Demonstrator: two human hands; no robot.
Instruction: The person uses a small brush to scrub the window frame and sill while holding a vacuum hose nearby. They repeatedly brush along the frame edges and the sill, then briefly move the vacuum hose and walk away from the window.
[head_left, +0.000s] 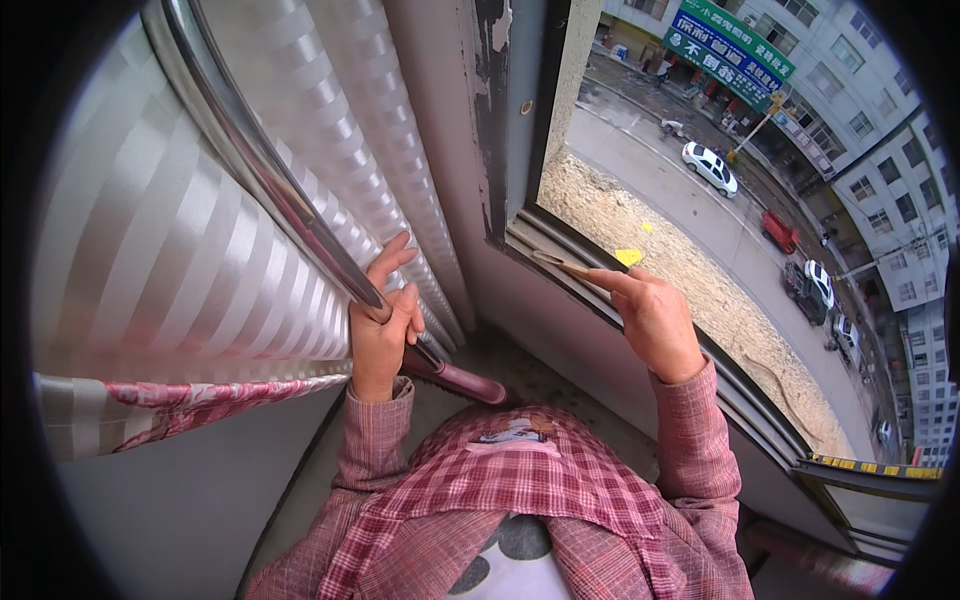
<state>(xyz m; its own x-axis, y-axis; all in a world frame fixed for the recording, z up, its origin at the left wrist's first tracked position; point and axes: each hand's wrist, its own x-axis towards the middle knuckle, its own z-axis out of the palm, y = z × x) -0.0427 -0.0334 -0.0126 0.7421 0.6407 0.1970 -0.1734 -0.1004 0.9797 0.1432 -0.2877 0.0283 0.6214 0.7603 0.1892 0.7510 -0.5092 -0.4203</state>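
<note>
My left hand (377, 356) holds a shiny metal pole (281, 169), the thumb curled over it and the forefinger stretched out. A pink sleeve (471, 380) covers the pole's lower end, which points towards my apron (517, 487). Striped, silvery curtains (187, 232) hang behind and beside this hand. Between the fingers of my right hand (660, 322) is a slim, wooden-looking tool (574, 266). Its rounded, pale tip lies over the window track (525, 231) near the frame's corner; whether it touches the track I cannot tell.
The dark window frame (551, 112) has peeling paint beside it. Outside, a rough ledge (600, 202) carries yellow scraps (628, 256). Far below runs a street (630, 154) with several vehicles, including a white car (709, 169). Left of me, a pink-patterned curtain edge (225, 394) stretches across.
</note>
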